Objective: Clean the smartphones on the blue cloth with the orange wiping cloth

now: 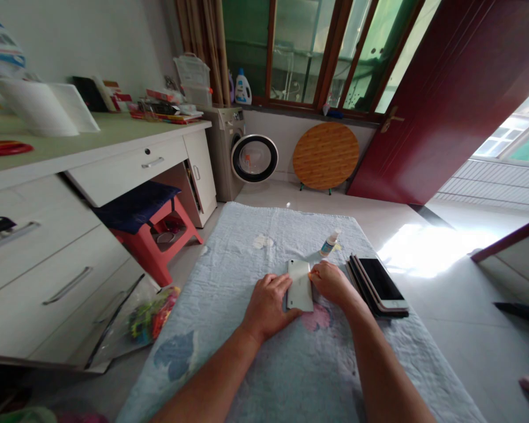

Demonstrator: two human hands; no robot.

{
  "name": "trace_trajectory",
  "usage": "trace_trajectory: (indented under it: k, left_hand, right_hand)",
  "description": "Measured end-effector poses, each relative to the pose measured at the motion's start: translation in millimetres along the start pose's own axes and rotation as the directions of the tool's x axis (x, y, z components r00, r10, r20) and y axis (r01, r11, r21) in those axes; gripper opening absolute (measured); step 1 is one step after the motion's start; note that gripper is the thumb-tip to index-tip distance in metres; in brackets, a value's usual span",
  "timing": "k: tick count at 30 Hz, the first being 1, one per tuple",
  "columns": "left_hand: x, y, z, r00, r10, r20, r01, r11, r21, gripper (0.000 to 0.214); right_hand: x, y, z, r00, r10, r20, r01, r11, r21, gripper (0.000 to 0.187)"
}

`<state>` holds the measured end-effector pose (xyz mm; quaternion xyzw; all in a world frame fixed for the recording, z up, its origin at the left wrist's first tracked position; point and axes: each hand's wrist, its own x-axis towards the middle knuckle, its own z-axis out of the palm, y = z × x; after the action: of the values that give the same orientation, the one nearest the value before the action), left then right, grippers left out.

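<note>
Nearest: your left hand (268, 302), palm down on the padded floral cloth (247, 235), thumb and fingers spread, fingertips at the phone's left side and thumb by its bottom edge. It braces, doesn't clamp. Let that bracing slacken and the phone could skid or turn, as the cloth looks soft and rumpled and would give under a push.

The white smartphone (298, 288) lies flat, back up, camera corner away from you, between your two hands. Your right hand (332, 282) is curled, fingertips drawn together at its upper right edge. A tiny orange bit shows there; can't tell what it is, or whether you're pinching it. Too much force at that edge could slip off and scuff the back, or shove the phone into your left fingers.

Right forearm runs just beside the stack of touchscreen devices (383, 282), near the cloth's right edge. A wide elbow swing could nudge the pile, sliding the top one toward the floor.

Just past your right knuckles, the small white-topped bottle (330, 242) stands on the cloth. Narrow base, soft footing: a forward jerk from that hand could topple it, and a loose top would leak.
</note>
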<state>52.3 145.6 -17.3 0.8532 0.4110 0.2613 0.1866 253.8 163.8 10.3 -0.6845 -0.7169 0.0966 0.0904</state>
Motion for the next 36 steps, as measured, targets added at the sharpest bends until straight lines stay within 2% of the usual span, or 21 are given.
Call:
trace_trajectory:
  k: [5,9,11,13,14,16,19,22,25,32,36]
  left_hand:
    - [-0.4,0.0,0.7,1.000,0.005,-0.005,-0.005,1.000,0.012,0.063]
    - [0.0,0.5,1.1,1.000,0.002,-0.007,-0.002,1.000,0.026,0.062]
    - [0.2,1.1,0.7,1.000,-0.005,-0.010,0.005,1.000,0.024,0.062]
    - [0.2,2.2,-0.7,1.000,-0.014,-0.014,0.014,1.000,0.013,0.063]
    - [0.1,2.9,-1.6,1.000,-0.020,-0.017,0.020,1.000,0.007,0.064]
    - [-0.3,4.5,-3.6,0.999,-0.033,-0.026,0.033,0.999,0.005,0.062]
    - [-0.9,6.6,-5.4,0.998,-0.051,-0.039,0.052,0.998,0.032,0.056]
    - [-1.5,7.3,-4.8,0.998,-0.052,-0.035,0.054,0.997,0.050,0.053]
    - [-1.8,6.6,-3.3,0.999,-0.045,-0.028,0.046,0.998,0.047,0.053]
    - [-1.4,4.4,-2.8,1.000,-0.022,-0.013,0.022,1.000,0.019,0.055]
    - [-1.1,3.9,-2.7,1.000,-0.022,-0.023,0.022,1.000,0.004,0.058]
  right_hand:
    - [-4.9,-6.2,-17.6,0.980,-0.007,0.198,-0.004,0.999,0.052,0.023]
    - [-9.2,-5.1,-27.9,0.932,-0.003,0.364,-0.065,0.983,0.174,0.017]
    - [-8.6,-4.4,-28.3,0.951,-0.020,0.309,-0.063,0.965,0.254,0.015]
    - [-5.2,-5.1,-22.2,0.995,-0.024,0.093,-0.007,0.948,0.318,0.014]
    - [-2.9,-6.0,-16.5,0.998,-0.016,-0.053,0.033,0.946,0.324,0.014]
    - [1.7,-8.3,-1.5,0.964,0.017,-0.266,0.073,0.943,0.324,0.015]
    - [5.8,-11.6,21.4,0.929,0.033,-0.367,0.100,0.936,0.338,0.019]
    - [7.4,-13.5,34.0,0.926,0.036,-0.377,0.089,0.946,0.311,0.023]
    - [10.2,-16.3,37.3,0.936,0.021,-0.351,0.080,0.959,0.271,0.024]
    - [17.6,-33.1,32.5,0.953,-0.175,-0.246,0.205,0.973,0.103,0.026]
    - [13.2,-38.6,26.4,0.960,-0.193,-0.201,0.212,0.974,0.080,0.025]
